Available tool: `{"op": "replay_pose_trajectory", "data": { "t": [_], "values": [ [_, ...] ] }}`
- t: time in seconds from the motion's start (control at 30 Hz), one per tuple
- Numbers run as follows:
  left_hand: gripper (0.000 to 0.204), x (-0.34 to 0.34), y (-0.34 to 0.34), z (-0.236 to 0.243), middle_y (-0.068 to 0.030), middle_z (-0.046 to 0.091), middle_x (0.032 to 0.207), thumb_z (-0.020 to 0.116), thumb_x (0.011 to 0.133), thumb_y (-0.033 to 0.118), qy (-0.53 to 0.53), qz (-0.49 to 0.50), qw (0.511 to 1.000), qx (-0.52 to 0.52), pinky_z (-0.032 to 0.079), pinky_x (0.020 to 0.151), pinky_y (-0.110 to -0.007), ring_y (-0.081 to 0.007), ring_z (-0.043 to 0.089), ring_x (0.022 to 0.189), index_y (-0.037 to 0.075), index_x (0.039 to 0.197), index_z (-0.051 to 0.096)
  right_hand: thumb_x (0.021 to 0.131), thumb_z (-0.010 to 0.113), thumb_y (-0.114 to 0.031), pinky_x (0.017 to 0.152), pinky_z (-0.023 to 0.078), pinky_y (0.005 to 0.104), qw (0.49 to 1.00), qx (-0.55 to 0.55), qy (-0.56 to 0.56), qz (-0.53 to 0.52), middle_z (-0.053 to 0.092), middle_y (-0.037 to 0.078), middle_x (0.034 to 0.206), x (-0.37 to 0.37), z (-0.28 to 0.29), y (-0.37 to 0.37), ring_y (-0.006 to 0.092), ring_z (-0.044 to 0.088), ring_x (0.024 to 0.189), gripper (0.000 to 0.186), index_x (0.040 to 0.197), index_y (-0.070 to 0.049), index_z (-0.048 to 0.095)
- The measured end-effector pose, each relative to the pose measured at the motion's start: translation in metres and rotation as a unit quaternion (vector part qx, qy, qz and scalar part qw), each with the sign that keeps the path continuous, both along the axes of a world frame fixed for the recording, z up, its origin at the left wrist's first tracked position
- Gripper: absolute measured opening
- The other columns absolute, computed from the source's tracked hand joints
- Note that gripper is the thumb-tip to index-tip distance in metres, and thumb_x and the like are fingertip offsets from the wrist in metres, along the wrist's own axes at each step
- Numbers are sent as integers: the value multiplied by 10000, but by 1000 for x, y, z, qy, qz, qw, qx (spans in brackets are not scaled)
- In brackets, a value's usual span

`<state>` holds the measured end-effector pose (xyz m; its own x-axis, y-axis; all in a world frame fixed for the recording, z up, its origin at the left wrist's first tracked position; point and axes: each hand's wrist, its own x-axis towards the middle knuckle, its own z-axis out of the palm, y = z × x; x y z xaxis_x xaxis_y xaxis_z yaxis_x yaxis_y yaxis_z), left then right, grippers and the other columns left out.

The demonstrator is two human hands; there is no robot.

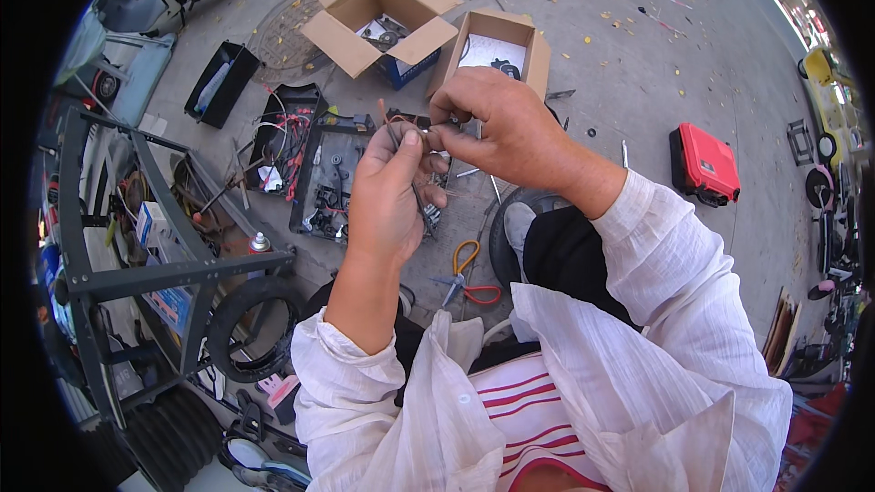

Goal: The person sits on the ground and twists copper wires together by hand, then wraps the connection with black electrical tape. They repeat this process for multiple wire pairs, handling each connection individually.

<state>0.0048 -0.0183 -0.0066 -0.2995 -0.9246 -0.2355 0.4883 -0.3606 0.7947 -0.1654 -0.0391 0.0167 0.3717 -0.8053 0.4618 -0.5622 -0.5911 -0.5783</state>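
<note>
Near the middle, my left hand [392,182] grips a dark cable [422,212] with a thin reddish wire sticking up at the top. My right hand [488,123] meets it from the right, fingertips closed on the wire by my left thumb; the exact pinch point is too small to make out. Below my hands, scissors [463,279] with orange and red handles lie on the ground. Behind them sits a black tray [305,219] of small metal parts, and beside it a black case [273,137] with tangled red and white wires.
Two cardboard boxes [342,46] stand ahead, with a black bin [219,87] left of them. A dark metal frame [182,266], spray can [259,249] and loose tyre [237,360] crowd my left. A red toolbox [706,159] lies right. A wheel [506,255] is near my foot.
</note>
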Motion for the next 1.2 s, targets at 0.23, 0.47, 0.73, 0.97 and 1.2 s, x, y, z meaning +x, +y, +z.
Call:
{"op": "replay_pose_trajectory", "data": {
  "t": [0.23,0.47,0.73,0.97,1.2],
  "values": [
    [57,1,1,-4,5,542,825,523,977,143,19,31,999,-22,318,467,-167,-33,401,613,89,959,522,765,663,-146,694,468,401,1000,-17,0,-3,600,109,792,4,1,1,307,588,799,131,819,-50,594],
    [58,0,3,-2,7,513,780,545,962,117,-16,31,999,-28,311,461,-168,-29,386,589,67,934,538,766,667,-143,686,467,397,999,-27,-8,-19,599,101,787,5,3,5,298,589,791,127,821,-54,595],
    [66,-2,5,4,28,494,752,568,950,135,-44,19,999,-26,289,460,-164,-19,368,585,73,932,550,772,663,-136,690,474,391,999,-9,-40,-35,602,103,798,5,4,7,300,592,791,117,824,-57,596],
    [94,-3,6,3,56,497,724,536,967,160,-82,-9,996,-35,259,417,-163,5,359,511,71,992,549,784,649,-152,795,451,404,995,-81,-42,-28,567,153,1012,2,13,10,324,536,941,298,1067,-58,650],
    [116,-6,8,5,65,470,687,492,988,175,-55,-20,998,-27,243,403,-169,6,331,476,72,1016,538,806,649,-180,823,443,406,994,-110,22,-6,556,165,1069,9,7,16,325,512,960,404,1186,-42,634]
  ]
}}
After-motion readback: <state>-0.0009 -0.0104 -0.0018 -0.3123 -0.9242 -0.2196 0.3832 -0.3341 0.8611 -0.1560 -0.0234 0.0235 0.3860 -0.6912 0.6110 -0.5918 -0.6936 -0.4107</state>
